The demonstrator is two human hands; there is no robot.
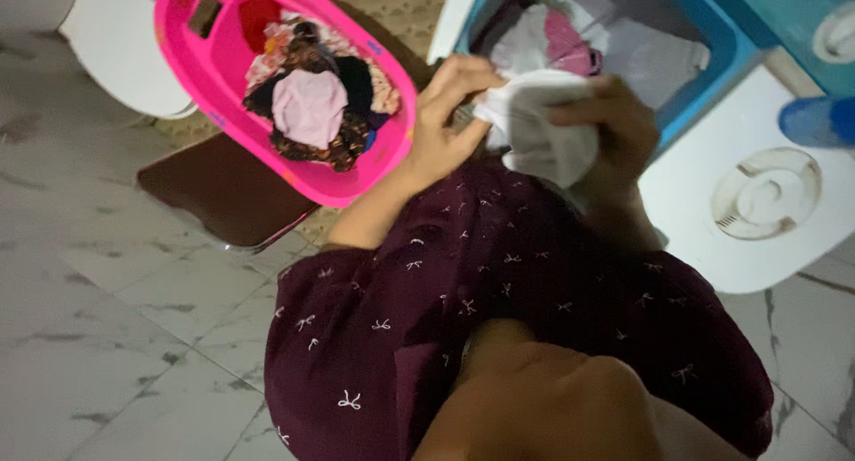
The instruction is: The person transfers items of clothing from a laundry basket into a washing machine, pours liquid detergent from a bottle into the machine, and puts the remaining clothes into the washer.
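Both my hands grip a white cloth in front of me. My left hand pinches its left edge. My right hand wraps over its right side. The cloth hangs just above the open tub of a white and blue washing machine, where more white and pink clothes lie. To the left, a pink plastic basin on the floor holds a heap of mixed clothes, with a pale pink piece on top.
A dark brown mat lies under the basin on the grey marble-look floor tiles. A white rounded object stands at the top left. The washer's white lid with a round vent is at the right. My dark maroon patterned garment fills the lower centre.
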